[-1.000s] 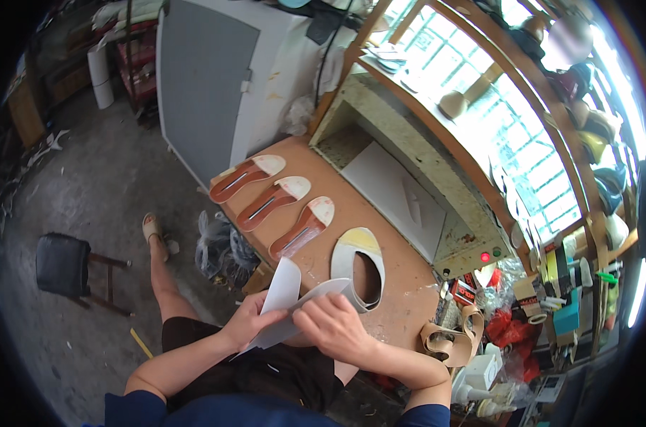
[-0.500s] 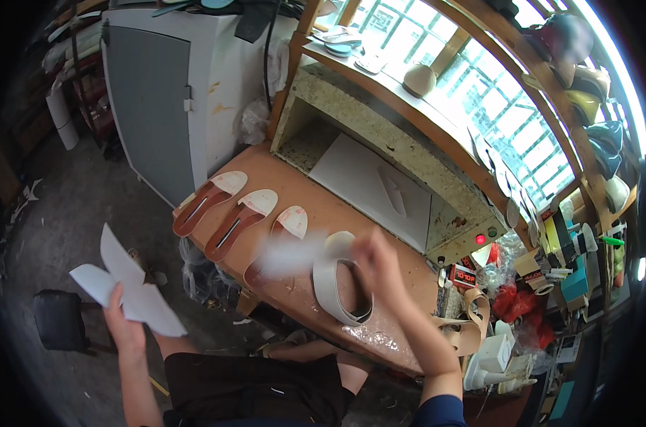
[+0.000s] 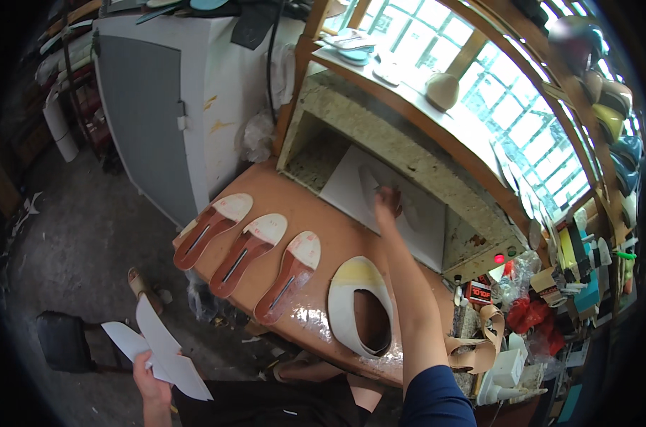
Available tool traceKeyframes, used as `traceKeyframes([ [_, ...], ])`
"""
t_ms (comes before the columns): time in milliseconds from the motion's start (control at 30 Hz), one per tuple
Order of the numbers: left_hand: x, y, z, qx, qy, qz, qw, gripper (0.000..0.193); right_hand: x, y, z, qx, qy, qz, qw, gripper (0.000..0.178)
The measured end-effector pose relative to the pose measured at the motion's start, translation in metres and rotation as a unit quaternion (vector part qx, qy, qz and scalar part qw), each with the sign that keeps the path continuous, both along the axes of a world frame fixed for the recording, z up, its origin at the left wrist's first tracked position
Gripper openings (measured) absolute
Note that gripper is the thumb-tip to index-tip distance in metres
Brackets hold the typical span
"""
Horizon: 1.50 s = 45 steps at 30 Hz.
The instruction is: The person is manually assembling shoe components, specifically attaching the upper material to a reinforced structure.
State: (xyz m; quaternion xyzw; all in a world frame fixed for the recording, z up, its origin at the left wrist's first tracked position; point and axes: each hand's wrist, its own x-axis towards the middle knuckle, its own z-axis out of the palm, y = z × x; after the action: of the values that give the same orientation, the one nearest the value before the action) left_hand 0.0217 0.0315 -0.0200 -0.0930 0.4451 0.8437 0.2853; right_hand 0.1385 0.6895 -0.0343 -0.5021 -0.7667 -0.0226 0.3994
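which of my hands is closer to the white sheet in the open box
Right. Your right hand is over the sheet, at the mouth of the box; contact is unclear. Your left hand is far to the left, off the bench, holding white pieces.

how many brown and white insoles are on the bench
3, in a row on the bench: left insole, middle insole, and right insole, nearest the white ring. None there look hidden.

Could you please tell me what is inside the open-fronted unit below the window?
Inside lies a white sheet bearing a pale piece; the right hand covers part of the sheet, and the front panel hides the upper interior.
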Motion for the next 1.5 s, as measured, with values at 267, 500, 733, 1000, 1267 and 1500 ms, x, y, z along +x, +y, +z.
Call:
traceKeyframes([
  [267,0.066,0.149,0.071,0.195,-0.016,-0.131,0.972,0.048,0.098,-0.309,0.139,-0.471,-0.007,0.570,0.673,0.054],
  [500,0.109,0.180,0.132,0.278,0.295,-0.290,0.867,0.103,0.125,-0.325,0.228,-0.387,0.257,0.442,0.767,0.046],
  [733,0.101,0.056,0.012,-0.026,0.201,-0.363,0.909,0.080,0.089,-0.150,0.339,-0.205,0.452,0.366,0.787,0.031],
  [1000,0.091,-0.067,-0.061,-0.326,0.232,-0.263,0.878,0.062,0.099,-0.085,0.346,-0.363,0.544,0.254,0.712,0.047],
  [1267,0.072,-0.034,-0.105,-0.362,0.412,-0.387,0.741,0.062,0.158,-0.160,0.324,-0.100,0.326,0.247,0.907,0.055],
  [1500,-0.008,-0.052,-0.243,-0.568,0.217,-0.565,0.557,0.083,0.266,-0.174,0.163,0.098,0.010,0.099,0.990,0.031],
])
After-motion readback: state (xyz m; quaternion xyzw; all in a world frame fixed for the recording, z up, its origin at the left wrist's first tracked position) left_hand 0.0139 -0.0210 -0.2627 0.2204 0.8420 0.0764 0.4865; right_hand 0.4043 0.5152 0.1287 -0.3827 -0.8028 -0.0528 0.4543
